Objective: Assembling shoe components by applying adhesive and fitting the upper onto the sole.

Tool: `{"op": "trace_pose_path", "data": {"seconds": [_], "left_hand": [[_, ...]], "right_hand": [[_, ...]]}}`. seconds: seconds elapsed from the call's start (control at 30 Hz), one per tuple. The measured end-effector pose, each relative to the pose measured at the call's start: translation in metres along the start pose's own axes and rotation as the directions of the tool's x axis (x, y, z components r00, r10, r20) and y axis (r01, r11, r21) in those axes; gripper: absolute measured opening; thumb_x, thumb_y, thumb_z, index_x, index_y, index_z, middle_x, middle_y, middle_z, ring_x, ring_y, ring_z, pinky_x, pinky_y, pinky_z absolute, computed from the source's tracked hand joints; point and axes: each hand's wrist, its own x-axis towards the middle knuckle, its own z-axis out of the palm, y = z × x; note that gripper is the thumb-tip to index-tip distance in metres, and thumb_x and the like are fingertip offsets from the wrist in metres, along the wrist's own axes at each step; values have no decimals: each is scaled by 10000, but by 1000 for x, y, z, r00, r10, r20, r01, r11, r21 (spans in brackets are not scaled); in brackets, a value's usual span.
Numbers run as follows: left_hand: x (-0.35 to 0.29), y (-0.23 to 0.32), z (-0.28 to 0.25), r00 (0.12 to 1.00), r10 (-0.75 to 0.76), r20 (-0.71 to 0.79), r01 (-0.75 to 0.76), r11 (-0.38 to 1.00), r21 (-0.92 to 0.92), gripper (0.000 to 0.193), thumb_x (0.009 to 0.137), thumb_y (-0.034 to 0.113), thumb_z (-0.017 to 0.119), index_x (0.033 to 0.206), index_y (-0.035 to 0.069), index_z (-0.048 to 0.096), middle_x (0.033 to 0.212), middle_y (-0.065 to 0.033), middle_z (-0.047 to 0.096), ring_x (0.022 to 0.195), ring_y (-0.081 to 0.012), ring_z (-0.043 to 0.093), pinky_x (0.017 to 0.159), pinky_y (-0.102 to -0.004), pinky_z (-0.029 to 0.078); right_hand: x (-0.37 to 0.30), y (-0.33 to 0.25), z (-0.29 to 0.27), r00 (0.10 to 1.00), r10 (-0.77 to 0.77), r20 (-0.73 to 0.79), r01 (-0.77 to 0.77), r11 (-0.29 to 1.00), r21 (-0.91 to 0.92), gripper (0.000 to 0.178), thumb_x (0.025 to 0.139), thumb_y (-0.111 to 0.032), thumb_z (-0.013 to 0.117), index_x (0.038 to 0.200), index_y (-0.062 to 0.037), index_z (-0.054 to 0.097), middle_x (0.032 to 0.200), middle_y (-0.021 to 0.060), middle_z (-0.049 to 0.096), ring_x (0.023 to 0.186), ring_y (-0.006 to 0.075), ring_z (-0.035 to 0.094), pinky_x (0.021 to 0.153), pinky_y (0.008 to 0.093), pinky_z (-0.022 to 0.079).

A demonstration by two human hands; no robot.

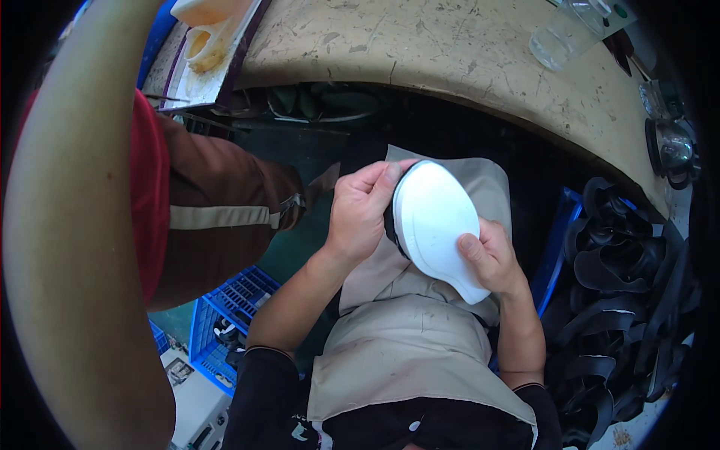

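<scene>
A white shoe-shaped piece (439, 217), rounded at the top and narrowing toward its lower right, is held between my two hands above my lap. Black material shows along its left edge, mostly hidden behind it. My left hand (360, 210) pinches that upper left edge between thumb and fingers. Round the lower right side closes my right hand (493, 256), thumb flat on the white face and fingers tucked behind. A beige apron (412, 345) covers my lap beneath the piece.
A worn beige workbench (375, 45) curves across the front, with a clear plastic bottle (566, 37) on it. Black shoe uppers (622, 262) are heaped at my right. Another person's bare arm (82, 225) and brown-trousered leg (217, 202) crowd my left, near a blue crate (210, 337).
</scene>
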Motion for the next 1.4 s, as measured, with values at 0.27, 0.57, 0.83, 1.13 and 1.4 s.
{"op": "trace_pose_path", "data": {"seconds": [0.27,0.57,0.83,1.13,1.4], "left_hand": [[-16,9,13,996,42,-73,-43,999,-18,320,1057,156,514,1212,-55,698,969,-104,740,795,-134,615,734,-239,499],[-13,14,-11,935,30,353,-82,988,131,409,928,219,667,1225,-63,677,990,-158,747,719,-217,657,676,-274,529],[8,-14,-27,911,46,411,-141,969,204,463,758,176,721,1155,-62,708,1015,-198,749,691,-236,696,616,-277,548],[18,-28,-52,941,-83,329,34,988,151,384,794,117,661,1129,-60,721,975,-181,754,674,-230,688,599,-257,539],[-4,-28,-71,945,312,102,-320,945,68,534,906,303,646,1326,-24,599,1325,-209,559,1108,-252,584,943,-324,465]], "right_hand": [[5,-39,-11,1000,-12,28,17,979,-205,347,1000,-296,605,986,48,650,783,171,713,602,300,665,614,350,543],[-12,-12,3,991,70,110,-8,875,-483,400,973,-353,648,840,22,605,694,187,678,533,352,620,581,382,521],[11,12,-1,982,82,173,8,885,-465,427,964,-380,661,820,17,596,689,182,682,521,344,614,556,379,506],[33,62,-18,919,125,375,-124,992,-27,464,874,-408,756,1019,20,648,863,147,713,644,306,655,620,367,523],[61,26,-22,869,-342,-358,472,354,807,945,810,-586,802,1500,-42,455,1444,153,574,1342,312,555,1112,518,447]]}}
